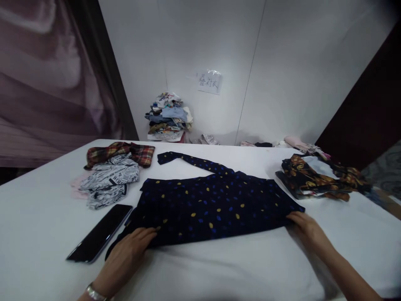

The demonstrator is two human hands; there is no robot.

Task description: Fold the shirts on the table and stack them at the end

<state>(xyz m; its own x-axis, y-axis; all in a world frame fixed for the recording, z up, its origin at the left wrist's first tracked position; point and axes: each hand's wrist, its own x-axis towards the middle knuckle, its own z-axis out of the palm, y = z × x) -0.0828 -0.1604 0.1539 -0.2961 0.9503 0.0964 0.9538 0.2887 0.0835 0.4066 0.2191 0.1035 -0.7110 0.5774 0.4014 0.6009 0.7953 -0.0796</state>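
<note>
We are looking down at a broad white cloth-covered table, and spread across its middle lies a dark navy garment dotted with blue and yellow spots, one long sleeve reaching away toward the far left. Our left hand rests on the near left corner of that garment, fingers curled over the hem and pinching the fabric; a metal watch band shows at the wrist. Our right hand is at the near right corner, fingertips pressed on the edge of the cloth, though we cannot tell whether it truly grips or only touches. Just beside the left hand lies a black flat smartphone, screen dark, angled on the tabletop. Farther back on the left sits a crumpled white garment printed with black lettering, with a red and yellow plaid cloth touching it behind. On the right, well apart from the navy piece, sits a folded dark garment with orange floral print. Against the pale panelled wall stands a mixed heap of folded clothes, a small handwritten paper notice taped above it, and a mauve curtain hangs at the left.
</note>
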